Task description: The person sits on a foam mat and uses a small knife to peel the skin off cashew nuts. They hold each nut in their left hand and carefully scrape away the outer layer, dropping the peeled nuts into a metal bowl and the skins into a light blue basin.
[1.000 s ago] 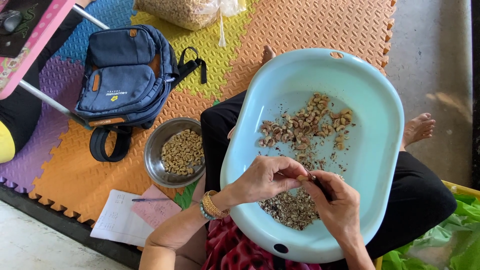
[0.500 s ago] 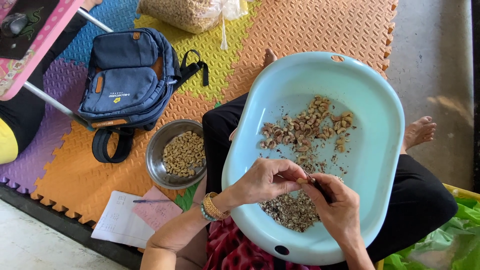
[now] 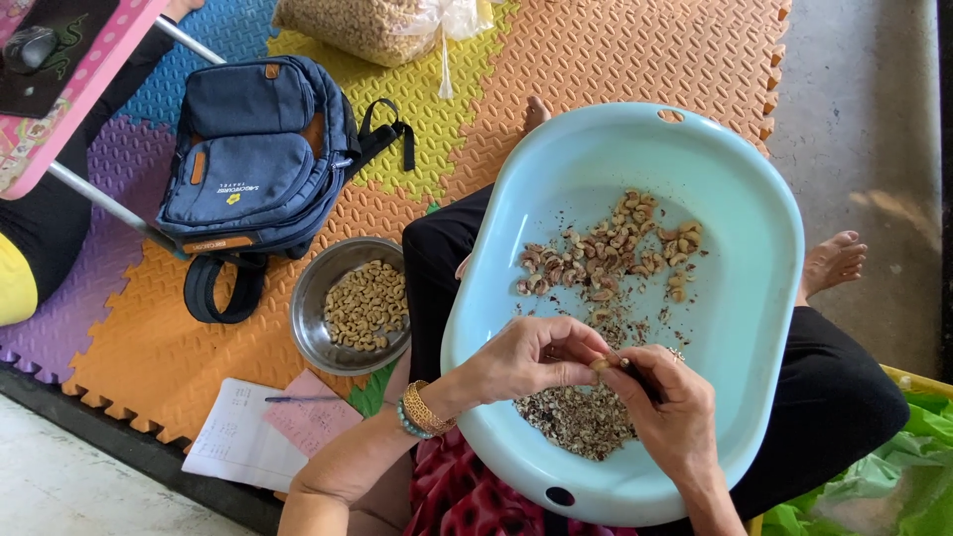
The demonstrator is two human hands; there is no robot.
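Sitting cross-legged on a foam puzzle mat [image 3: 615, 60], a person holds a light blue oval plastic basin [image 3: 754, 248] across the lap. Both hands meet over the near half of the basin.

Left hand [image 3: 531, 359]: fingers closed, pinching a small nut [image 3: 600, 364] at the tips. Gold bangle [image 3: 427, 407] and green bead bracelet [image 3: 408, 421] on that wrist.
Right hand [image 3: 670, 407]: fingers curled shut around a thin dark tool [image 3: 635, 375], its tip touching the nut. Ring [image 3: 678, 352] on one finger. Cannot tell what kind of blade or pick it is.

Nut sits between both hands' fingertips, just above the basin floor.

Inside basin: scattered pile of unpeeled nuts [image 3: 606, 248] in the middle, brownish skins on; heap of dark peel scraps [image 3: 581, 422] directly under the hands; loose flecks between the two.

Outside basin, on the person's left: steel bowl [image 3: 316, 323] on the mat, touching the knee, holding pale peeled kernels [image 3: 365, 306]. Blue backpack [image 3: 258, 159] just beyond the bowl, black straps trailing. Clear plastic bag of nuts [image 3: 367, 22] at the top edge, knotted. Papers, white and pink [image 3: 268, 427], with a pen [image 3: 303, 399] on top, near the mat edge.

Far left: pink folding bench [image 3: 69, 109] with metal legs, dark pad and a mouse [image 3: 32, 45] on it. Green plastic sheet [image 3: 874, 486] at lower right. Bare foot [image 3: 834, 260] pokes out past the basin on the concrete floor [image 3: 874, 119].
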